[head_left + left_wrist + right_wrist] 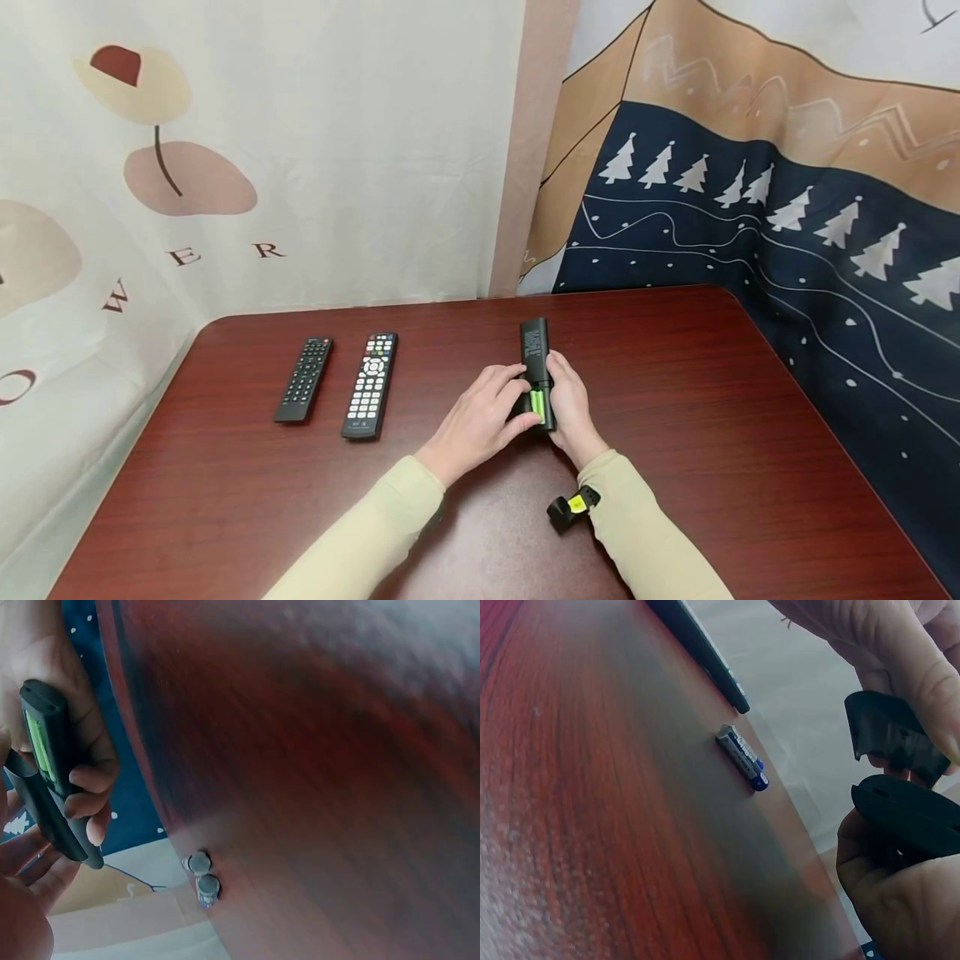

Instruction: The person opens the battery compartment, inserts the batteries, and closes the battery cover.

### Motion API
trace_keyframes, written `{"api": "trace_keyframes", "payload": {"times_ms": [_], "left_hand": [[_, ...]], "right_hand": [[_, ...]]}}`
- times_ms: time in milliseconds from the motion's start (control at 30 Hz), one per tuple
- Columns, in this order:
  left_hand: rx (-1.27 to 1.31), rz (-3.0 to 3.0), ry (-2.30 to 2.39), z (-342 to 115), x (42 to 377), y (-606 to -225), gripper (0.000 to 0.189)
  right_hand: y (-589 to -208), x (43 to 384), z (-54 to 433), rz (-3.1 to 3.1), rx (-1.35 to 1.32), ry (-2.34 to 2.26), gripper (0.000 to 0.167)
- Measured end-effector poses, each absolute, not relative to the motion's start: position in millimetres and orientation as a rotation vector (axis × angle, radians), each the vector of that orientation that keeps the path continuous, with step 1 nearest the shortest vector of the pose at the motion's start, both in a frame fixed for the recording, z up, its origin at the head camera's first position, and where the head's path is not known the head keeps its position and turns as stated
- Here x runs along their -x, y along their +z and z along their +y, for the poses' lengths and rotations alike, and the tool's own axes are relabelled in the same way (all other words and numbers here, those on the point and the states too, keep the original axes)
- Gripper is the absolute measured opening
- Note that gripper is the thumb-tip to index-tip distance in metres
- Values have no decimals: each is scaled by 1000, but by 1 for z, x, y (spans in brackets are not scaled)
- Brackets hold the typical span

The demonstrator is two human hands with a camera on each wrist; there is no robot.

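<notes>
A black remote control [535, 346] lies face down in my right hand [574, 408], whose fingers grip its side. Its battery compartment is uncovered, and green batteries [537, 403] sit inside. My left hand [472, 421] pinches the curved black battery cover [889, 724], held beside the remote and apart from the compartment in the right wrist view. In the left wrist view the cover [45, 814] slants along the remote's side. Two silver-and-blue batteries [208, 888] lie on the table; in the head view they cannot be seen.
Two other remotes, one with dark buttons [303, 382] and one with white buttons [370, 387], lie face up at the left on the reddish-brown table [225, 500]. Printed curtains [375, 150] hang behind the table's far edge. A black wrist strap [573, 507] is on the right sleeve.
</notes>
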State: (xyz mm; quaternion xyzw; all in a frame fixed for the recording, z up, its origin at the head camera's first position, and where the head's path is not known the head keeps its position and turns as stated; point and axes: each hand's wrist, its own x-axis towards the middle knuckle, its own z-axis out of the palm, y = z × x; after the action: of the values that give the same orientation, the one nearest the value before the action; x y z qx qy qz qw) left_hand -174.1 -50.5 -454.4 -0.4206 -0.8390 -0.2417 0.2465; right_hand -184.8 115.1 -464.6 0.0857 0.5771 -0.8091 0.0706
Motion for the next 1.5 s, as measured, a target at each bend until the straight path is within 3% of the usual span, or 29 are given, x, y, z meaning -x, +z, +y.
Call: {"api": "trace_keyframes", "payload": {"times_ms": [1000,1500], "left_hand": [[1181,-2345,-682,-36,168,-451,41],[1210,-2354,-710,-32,167,-446,46]], "right_hand": [[-455,186,110,1598,-236,-2569,41],[-457,186,112,1578,-204,-2542,46]]}}
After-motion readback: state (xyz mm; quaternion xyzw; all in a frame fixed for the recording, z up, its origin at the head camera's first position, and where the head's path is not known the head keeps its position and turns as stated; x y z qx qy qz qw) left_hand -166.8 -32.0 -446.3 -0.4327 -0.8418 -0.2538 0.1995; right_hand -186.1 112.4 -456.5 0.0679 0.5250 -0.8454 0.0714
